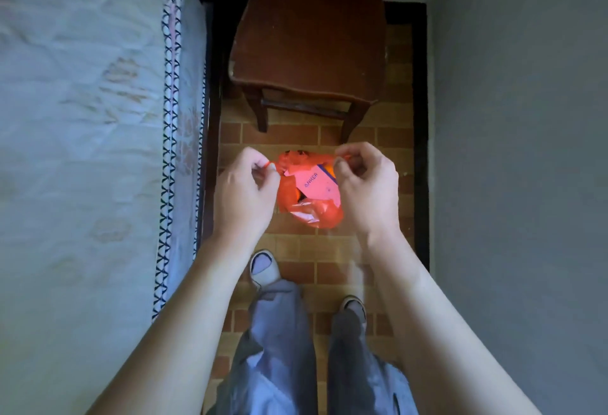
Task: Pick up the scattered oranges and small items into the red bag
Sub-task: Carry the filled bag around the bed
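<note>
A thin red plastic bag [316, 214] hangs in the air between my hands, above the brick-patterned floor. My left hand [245, 191] pinches the bag's left handle. My right hand [367, 184] pinches its right handle. The mouth is stretched open between them. Inside lies a pale box [314, 184] with printed letters, seen through the opening. A bit of orange colour [330, 172] shows beside the box; whether it is an orange I cannot tell. No loose oranges lie in view.
A dark wooden chair [309, 39] stands just beyond the bag. A mattress [82, 118] runs along the left and a grey wall [519, 151] along the right. My legs and shoes [263, 266] stand on the narrow brick floor strip [329, 250].
</note>
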